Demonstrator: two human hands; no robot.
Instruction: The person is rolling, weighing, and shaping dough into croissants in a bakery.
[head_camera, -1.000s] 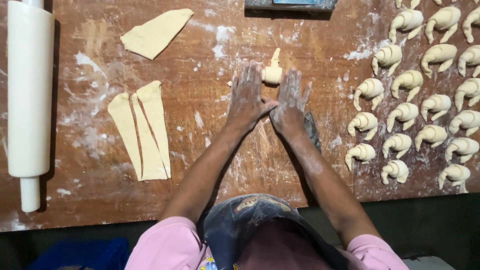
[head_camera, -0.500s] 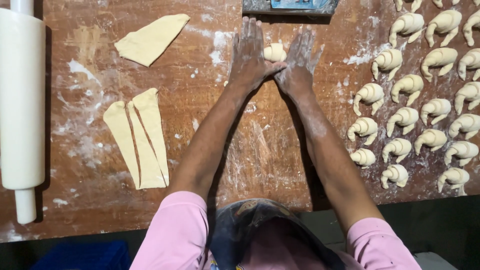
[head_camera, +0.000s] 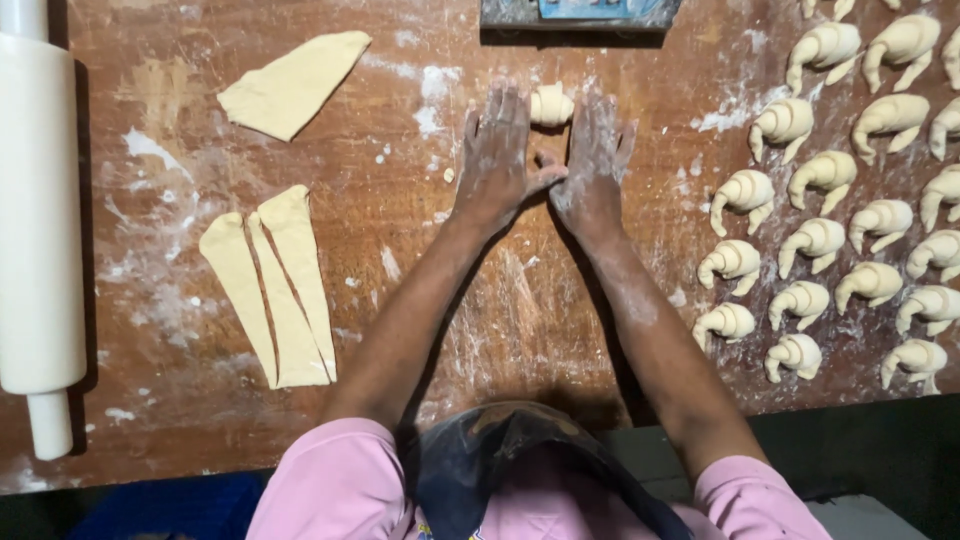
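Observation:
Both hands lie flat, palms down, side by side on a floured wooden table (head_camera: 520, 310). A small rolled piece of dough (head_camera: 550, 105) sits between and just beyond the fingertips, partly under them. My left hand (head_camera: 497, 155) has its fingers spread and its thumb touches my right hand (head_camera: 594, 160). Neither hand grips the roll; the fingers press on its ends.
Three cut dough triangles (head_camera: 272, 282) lie left of my arms, another dough piece (head_camera: 292, 82) further back. A white rolling pin (head_camera: 38, 220) lies along the left edge. Several shaped crescent rolls (head_camera: 830, 240) fill the right side. A dark tray (head_camera: 580, 14) sits at the back.
Both hands have slid away from me across the table, rolling the dough piece forward; it has gone from a loose strip to a short tight roll near the back tray.

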